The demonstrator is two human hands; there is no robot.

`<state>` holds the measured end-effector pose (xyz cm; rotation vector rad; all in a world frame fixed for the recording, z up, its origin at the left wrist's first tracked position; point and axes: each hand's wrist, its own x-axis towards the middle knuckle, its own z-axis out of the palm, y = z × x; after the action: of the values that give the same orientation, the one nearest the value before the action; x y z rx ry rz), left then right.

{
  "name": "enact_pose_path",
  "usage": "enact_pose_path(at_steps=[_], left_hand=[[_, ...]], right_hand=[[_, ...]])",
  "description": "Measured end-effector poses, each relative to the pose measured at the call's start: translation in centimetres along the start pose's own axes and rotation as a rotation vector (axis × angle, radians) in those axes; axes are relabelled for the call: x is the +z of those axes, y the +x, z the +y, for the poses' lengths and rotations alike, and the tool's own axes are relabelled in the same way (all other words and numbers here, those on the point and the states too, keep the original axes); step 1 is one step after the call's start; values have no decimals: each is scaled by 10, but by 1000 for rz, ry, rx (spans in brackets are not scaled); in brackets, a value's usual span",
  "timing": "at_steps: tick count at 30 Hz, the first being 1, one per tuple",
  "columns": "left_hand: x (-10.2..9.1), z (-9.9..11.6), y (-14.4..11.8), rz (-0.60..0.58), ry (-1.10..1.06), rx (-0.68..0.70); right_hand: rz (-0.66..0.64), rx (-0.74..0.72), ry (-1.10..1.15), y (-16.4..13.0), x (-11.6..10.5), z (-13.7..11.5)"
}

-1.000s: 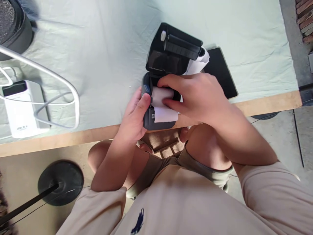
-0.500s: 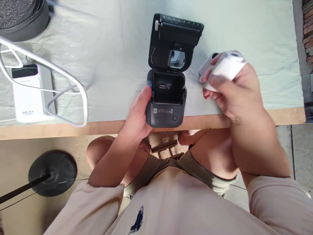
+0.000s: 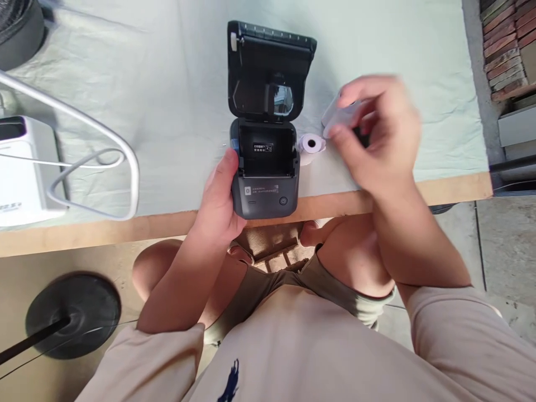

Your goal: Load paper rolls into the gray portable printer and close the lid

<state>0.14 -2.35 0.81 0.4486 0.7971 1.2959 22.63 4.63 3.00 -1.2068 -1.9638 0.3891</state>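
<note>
My left hand (image 3: 220, 195) grips the side of a dark grey portable label printer (image 3: 266, 195), thumb along its left edge. The printer's lid (image 3: 272, 72) stands raised, showing a paper bay with nothing in it. Right beside the printer, a small white paper roll (image 3: 311, 146) rests on the table with its dark core facing up. My right hand (image 3: 372, 128) is blurred, its thumb and fingers curled round a pale white piece of paper (image 3: 341, 118). Just behind that, another white roll (image 3: 330, 107) lies partly hidden by the fingers.
On the left stand a white power bank (image 3: 31, 173) and a looped white cable (image 3: 133, 167). A round black case (image 3: 20, 36) sits at the far left. The table's wooden front edge (image 3: 104, 229) runs close to my knees. A black round stand base (image 3: 75, 318) is on the floor.
The roll that was in my right hand now rests beside the printer. My right hand has moved to the other roll. The view has shifted; my left hand still holds the printer.
</note>
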Motion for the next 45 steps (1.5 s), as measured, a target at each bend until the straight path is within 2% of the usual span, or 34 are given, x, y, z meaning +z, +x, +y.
enact_pose_path(at_steps=[2, 3, 6, 9, 12, 13, 15, 18, 20, 21, 23, 26, 28, 29, 32, 37, 40, 42, 45], left_hand=[[0, 1, 0, 3, 6, 8], [1, 1, 0, 10, 7, 16], [2, 2, 0, 26, 8, 31], [2, 1, 1, 35, -3, 60], [0, 1, 1, 23, -9, 34], [-1, 0, 0, 15, -4, 18], [-2, 0, 0, -3, 8, -6], [-2, -1, -1, 0, -2, -23], [-3, -1, 0, 7, 2, -33], [-3, -1, 0, 6, 11, -41], [-3, -1, 0, -8, 29, -52], [-3, -2, -1, -24, 48, -18], [-2, -3, -1, -26, 64, 22], [-1, -3, -2, -28, 73, 43], [1, -3, -2, -47, 110, 71], [-1, 1, -3, -14, 72, 40], [-4, 4, -3, -21, 51, -14], [-5, 5, -3, -32, 69, -26], [-9, 4, -2, -59, 113, 2]], right_hand=[[127, 87, -139, 7, -2, 5], [121, 148, -205, 11, -1, 8], [-23, 311, -343, 20, 7, 17], [-69, 316, -317, 24, 11, 15], [78, 193, 63, 25, 6, 0], [133, 193, 229, 25, 3, -6], [169, 308, 554, 24, -2, -17], [24, 557, 907, 24, -5, -29], [-72, 603, 1016, 22, -3, -35], [-89, 582, 1019, 20, -1, -38], [-60, 423, 899, 14, 4, -45], [-18, 20, 441, 4, 11, -52], [-78, -194, 128, -1, 13, -53], [-114, -254, 14, -2, 15, -52], [-169, -318, -130, -2, 19, -46], [-98, -455, -77, -4, 22, -49], [-175, -529, -66, -7, 18, -54], [-194, -516, -27, -6, 16, -54], [1, -320, 99, -1, 17, -47]])
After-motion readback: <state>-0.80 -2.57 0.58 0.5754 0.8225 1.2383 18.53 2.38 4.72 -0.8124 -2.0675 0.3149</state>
